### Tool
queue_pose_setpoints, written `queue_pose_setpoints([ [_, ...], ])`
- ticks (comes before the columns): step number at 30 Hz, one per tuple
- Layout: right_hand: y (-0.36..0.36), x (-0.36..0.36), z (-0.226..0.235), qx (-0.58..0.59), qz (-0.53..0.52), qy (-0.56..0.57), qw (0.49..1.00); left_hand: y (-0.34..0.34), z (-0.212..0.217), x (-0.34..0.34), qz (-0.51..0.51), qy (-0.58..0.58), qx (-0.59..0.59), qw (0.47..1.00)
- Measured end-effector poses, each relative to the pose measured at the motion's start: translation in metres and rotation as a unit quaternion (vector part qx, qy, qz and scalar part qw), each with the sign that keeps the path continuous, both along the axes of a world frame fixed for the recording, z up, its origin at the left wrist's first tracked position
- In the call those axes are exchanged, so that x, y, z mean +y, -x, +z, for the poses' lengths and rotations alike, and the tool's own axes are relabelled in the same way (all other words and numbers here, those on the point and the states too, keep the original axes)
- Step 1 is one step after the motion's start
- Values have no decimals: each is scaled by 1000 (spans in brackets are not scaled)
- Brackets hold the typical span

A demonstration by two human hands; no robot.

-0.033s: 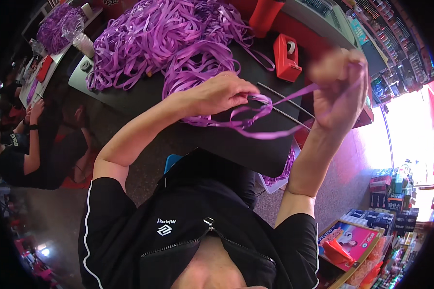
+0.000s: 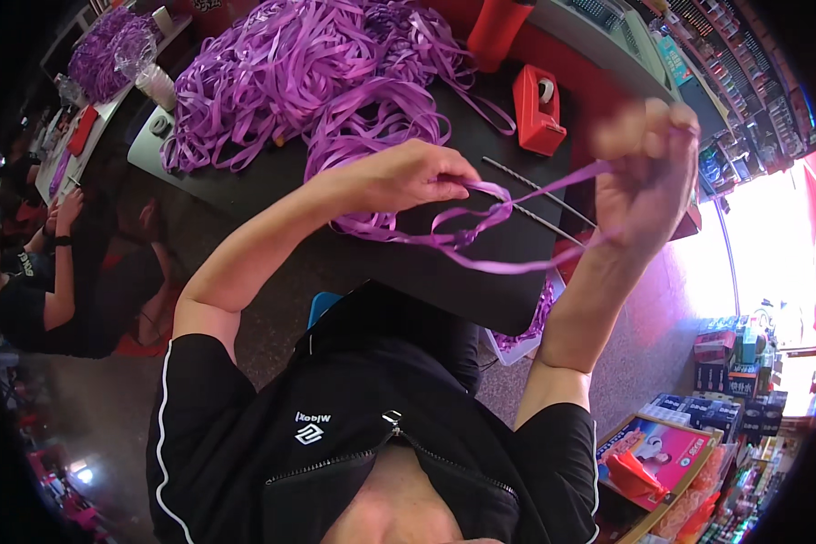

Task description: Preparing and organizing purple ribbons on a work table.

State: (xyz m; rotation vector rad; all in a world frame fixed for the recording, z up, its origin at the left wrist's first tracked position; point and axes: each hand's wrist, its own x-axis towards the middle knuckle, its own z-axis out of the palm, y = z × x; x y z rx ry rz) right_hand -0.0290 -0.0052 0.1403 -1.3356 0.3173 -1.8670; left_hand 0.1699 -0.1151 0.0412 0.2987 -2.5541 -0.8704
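Note:
My left hand (image 2: pixel 419 172) is closed in a pinch on a narrow purple ribbon (image 2: pixel 499 212) above the dark table. A loose loop and a knot-like crossing hang just right of its fingertips. To the right, my right hand (image 2: pixel 646 172) is raised, its curled fingers partly blurred, with one strand of the ribbon running into them. Another strand sags below and reaches toward my right wrist. A big tangled heap of purple ribbon (image 2: pixel 290 68) covers the back of the table. Two thin twisted metal rods (image 2: pixel 544 193) lie beneath the stretched ribbon.
A red tape dispenser (image 2: pixel 539 122) and a red cylinder (image 2: pixel 497 34) stand at the back right. Under the table's right edge sits a white bin of purple ribbon (image 2: pixel 533 328). A co-worker (image 2: pixel 54 272) is at the left. Stacked boxes (image 2: pixel 725 363) are at the right.
My right hand has shifted slightly right and down, carrying its ribbon strand along. The lower strand has swung right and sags a little more. My left hand has edged slightly left.

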Motion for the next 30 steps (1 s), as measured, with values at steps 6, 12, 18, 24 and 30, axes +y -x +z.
queue_pose_setpoints([
  [6, 67, 17, -9, -189, 110, 72, 973, -32, 29, -40, -38, -349, 34, 936],
  [12, 111, 41, -20, -244, 110, 116, 957, -71, 44, -102, 91, -332, 146, 927],
  [18, 134, 57, -25, -219, 23, 39, 975, -106, 43, -125, 330, 302, -107, 888],
  [24, 125, 75, -11, -256, 111, 22, 960, 7, 84, -31, 169, 191, -6, 967],
  [30, 108, 79, -2, -249, 182, 47, 950, 135, 21, 50, -127, -90, 129, 979],
])
